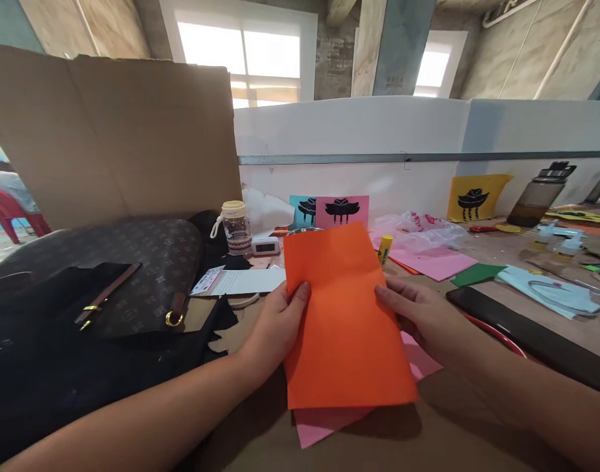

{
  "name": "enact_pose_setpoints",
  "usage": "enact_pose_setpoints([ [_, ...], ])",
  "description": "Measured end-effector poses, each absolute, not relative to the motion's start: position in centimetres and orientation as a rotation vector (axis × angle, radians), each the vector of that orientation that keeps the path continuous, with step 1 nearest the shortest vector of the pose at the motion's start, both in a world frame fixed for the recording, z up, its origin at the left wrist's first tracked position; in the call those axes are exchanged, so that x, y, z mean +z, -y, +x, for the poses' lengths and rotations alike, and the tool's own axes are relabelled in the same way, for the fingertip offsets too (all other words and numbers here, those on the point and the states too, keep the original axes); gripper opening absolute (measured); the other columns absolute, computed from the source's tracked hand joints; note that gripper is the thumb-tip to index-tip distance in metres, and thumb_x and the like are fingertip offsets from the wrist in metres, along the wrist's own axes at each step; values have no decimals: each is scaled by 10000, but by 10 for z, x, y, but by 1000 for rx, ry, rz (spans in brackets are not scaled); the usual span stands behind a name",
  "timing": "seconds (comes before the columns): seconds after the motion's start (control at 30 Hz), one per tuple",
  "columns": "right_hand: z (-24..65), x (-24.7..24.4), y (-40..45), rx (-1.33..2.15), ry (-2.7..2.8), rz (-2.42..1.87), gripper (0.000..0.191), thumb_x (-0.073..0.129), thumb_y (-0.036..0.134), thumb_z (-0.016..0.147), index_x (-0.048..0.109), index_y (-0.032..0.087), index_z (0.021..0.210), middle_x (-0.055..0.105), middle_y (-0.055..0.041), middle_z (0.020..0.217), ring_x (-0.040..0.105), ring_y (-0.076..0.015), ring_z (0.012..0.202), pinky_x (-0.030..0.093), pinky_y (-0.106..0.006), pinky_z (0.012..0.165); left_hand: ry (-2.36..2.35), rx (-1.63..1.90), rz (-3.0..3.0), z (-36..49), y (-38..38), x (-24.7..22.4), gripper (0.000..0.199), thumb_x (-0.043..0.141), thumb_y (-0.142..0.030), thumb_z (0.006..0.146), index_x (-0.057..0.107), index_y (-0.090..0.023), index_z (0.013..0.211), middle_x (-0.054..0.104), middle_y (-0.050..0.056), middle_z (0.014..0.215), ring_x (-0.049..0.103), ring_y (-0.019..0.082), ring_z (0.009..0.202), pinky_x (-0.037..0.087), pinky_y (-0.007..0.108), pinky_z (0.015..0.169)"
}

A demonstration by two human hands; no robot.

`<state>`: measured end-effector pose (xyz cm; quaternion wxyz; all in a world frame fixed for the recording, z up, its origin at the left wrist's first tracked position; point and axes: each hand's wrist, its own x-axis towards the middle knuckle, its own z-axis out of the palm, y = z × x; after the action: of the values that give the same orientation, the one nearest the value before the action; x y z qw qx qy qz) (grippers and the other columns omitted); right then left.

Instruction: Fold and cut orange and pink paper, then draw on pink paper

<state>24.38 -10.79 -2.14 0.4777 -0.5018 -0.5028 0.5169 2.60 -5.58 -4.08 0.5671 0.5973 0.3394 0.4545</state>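
An orange sheet of paper point(346, 328) is held up in front of me, tilted toward my view. My left hand point(284, 321) grips its left edge, thumb on the front face and fingers behind. On the opposite edge, my right hand point(410, 305) pinches it the same way, its fingers partly hidden behind the paper. Below the orange sheet, a pink sheet of paper point(324, 425) lies on the table, mostly covered from view. A yellow glue stick point(385, 249) stands just beyond my right hand.
At left lie a brown patterned bag point(152, 262) and black cloth point(48, 380). Behind stand a cup point(237, 229), a small digital clock point(265, 246) and a cardboard panel point(157, 144). To the right are a dark long case point(530, 334), a bottle point(538, 196) and a yellow card point(477, 198).
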Motion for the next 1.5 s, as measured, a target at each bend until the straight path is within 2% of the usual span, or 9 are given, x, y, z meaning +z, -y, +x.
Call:
enact_pose_setpoints([
  [0.17,249,-27,104,1337,1353,-1301,505,720,585,795,711,238,1161,748,-77,1103,700,-247,972,548,-321,754,-863,1124,1535,19,47,-39,338,568,-512,910,658,-197,991,724,90,1077,648,291,906,506,348,735],
  [0.4,247,-27,106,1376,1403,-1293,464,682,564,836,711,221,1148,748,-80,1095,704,-237,943,550,-320,740,-907,1200,1683,13,40,-37,273,579,-471,911,682,-220,886,710,56,962,604,279,888,467,320,743],
  [0.57,247,-31,106,1464,1405,-1277,451,664,552,862,699,229,1175,747,-84,1075,718,-215,879,568,-286,660,-865,1221,1621,13,36,-37,306,574,-487,914,685,-204,957,721,70,1060,622,302,987,488,345,808],
  [0.67,249,-33,105,1457,1396,-1299,422,676,556,848,723,215,1093,751,-84,1059,717,-200,832,562,-275,642,-829,1226,1547,14,34,-38,300,606,-488,896,674,-199,933,728,70,1034,634,304,1007,503,353,821],
  [0.8,249,-32,104,1421,1402,-1342,345,716,517,826,751,226,1007,766,-62,991,711,-191,825,534,-258,647,-755,1166,1410,15,31,-41,355,652,-523,852,657,-186,963,748,80,966,690,291,903,544,365,751],
  [1.0,249,-31,104,1440,1402,-1318,370,717,504,832,733,250,1100,758,-42,1003,705,-180,873,523,-231,656,-693,1127,1256,17,31,-41,425,734,-536,781,664,-161,971,766,100,936,725,285,849,568,382,747],
  [1.17,249,-34,104,1468,1427,-1350,301,716,465,846,714,197,983,716,-15,814,652,-110,629,462,-178,504,-679,1154,1203,16,30,-40,421,746,-501,792,661,-173,1041,767,96,1020,724,279,909,563,399,832],
  [1.3,245,-32,106,1594,1424,-1311,346,719,479,835,658,178,995,719,-38,852,721,-166,621,567,-253,568,-672,1163,1192,15,25,-42,410,752,-483,789,675,-172,1047,760,101,1071,722,281,925,566,397,836],
  [1.5,246,-33,103,1764,1493,-1269,461,600,571,897,615,131,1033,764,-129,817,741,-207,626,578,-277,568,-688,1167,1181,12,19,-43,434,778,-490,750,674,-171,1024,775,90,988,730,281,878,577,384,786],
])
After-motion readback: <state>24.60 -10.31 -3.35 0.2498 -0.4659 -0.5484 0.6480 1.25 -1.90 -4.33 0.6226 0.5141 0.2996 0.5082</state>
